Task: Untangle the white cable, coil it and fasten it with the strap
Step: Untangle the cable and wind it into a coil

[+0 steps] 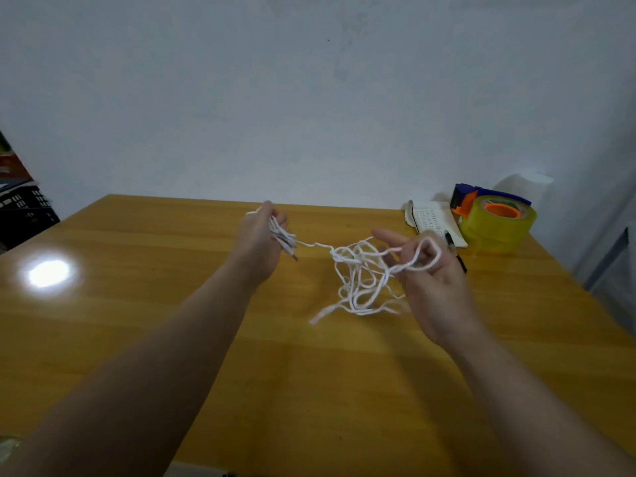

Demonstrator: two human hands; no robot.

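The white cable (358, 280) hangs as a tangled knot of loops above the wooden table (172, 321), between my two hands. My left hand (261, 242) grips a small bundle of the cable's strands, with a metal plug end poking out below the fingers. A single strand runs from there to the tangle. My right hand (430, 280) holds a loop of the cable over its curled fingers, with the index finger stretched out. I cannot make out the strap.
A roll of yellowish tape in a blue and orange dispenser (495, 218) stands at the table's back right. Beside it lies a small notebook (435, 223) with a black pen (456, 251). A dark crate (24, 211) stands off the table's left. A lamp glare (48, 273) shines on the left.
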